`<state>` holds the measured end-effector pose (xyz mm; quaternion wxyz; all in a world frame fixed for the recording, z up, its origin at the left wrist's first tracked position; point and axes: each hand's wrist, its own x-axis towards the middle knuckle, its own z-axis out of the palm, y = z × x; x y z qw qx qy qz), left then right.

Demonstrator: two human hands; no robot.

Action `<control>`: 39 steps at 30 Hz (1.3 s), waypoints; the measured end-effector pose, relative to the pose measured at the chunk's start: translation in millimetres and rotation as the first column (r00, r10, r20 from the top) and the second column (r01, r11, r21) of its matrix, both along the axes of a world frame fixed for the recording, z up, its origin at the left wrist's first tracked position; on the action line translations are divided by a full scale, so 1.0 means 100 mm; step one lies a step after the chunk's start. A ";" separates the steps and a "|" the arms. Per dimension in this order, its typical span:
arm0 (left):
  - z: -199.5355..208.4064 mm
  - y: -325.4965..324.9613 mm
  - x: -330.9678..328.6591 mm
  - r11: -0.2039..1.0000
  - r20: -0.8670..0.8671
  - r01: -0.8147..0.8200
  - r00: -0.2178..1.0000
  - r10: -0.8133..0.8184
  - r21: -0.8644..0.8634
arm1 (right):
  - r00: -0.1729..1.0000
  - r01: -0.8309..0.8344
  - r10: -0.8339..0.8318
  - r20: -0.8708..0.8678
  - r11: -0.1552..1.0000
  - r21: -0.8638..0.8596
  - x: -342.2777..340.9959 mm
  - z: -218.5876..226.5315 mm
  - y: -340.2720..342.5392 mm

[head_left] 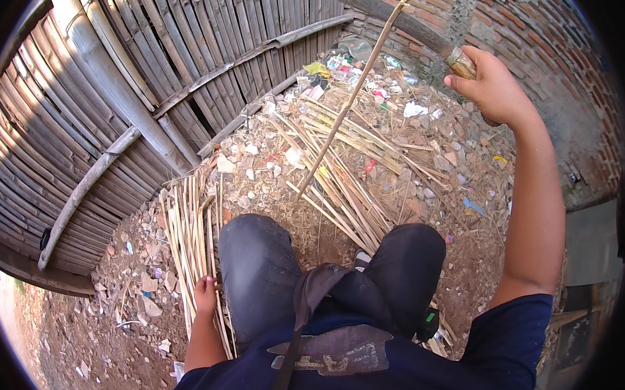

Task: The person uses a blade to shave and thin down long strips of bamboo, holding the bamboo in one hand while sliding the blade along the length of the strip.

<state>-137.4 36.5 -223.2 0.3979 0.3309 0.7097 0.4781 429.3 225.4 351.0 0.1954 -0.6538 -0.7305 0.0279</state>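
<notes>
My right hand [495, 88] is raised at the upper right, wrapped around the handle [462, 63] of a machete. Its dark, broad blade [404, 21] points up and to the left. Down at the left, beside my knee, my left hand [205, 296] has its fingers curled on a thin stick among a bundle of pale bamboo sticks [186, 224]. A longer brown stick [348, 102] slants upward between my knees and the blade, crossing in front of it. Its lower end is near the ground; what supports it cannot be made out.
More cut sticks [347, 189] lie in a loose pile ahead of my knees. Stones and plastic scraps [415, 110] cover the ground around them. A bamboo slat wall [214, 44] rises at the left, and a brick wall [575, 88] at the right.
</notes>
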 end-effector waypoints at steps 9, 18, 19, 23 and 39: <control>0.08 -0.09 0.11 0.989 0.009 -0.003 1.000 0.005 -0.150 | 0.999 -0.047 0.046 0.023 0.998 0.042 -0.09 -0.41 0.23; -0.07 -0.28 0.11 0.985 0.104 -0.097 0.988 0.112 -0.140 | 0.996 -0.041 0.031 0.080 0.992 0.122 -0.44 -1.03 0.43; -0.03 -0.30 0.15 0.984 0.078 -0.086 0.992 0.099 -0.159 | 0.996 -0.036 0.025 0.087 0.992 0.124 -0.53 -1.01 0.42; -0.04 -0.35 0.19 0.982 0.074 -0.096 0.991 0.109 -0.162 | 0.997 -0.068 0.062 0.055 0.991 0.115 -0.58 -0.77 0.43; -0.39 -0.65 0.10 0.951 0.104 -0.127 0.981 0.162 -0.283 | 0.980 -0.088 0.085 0.178 0.996 0.011 -0.60 -0.59 0.31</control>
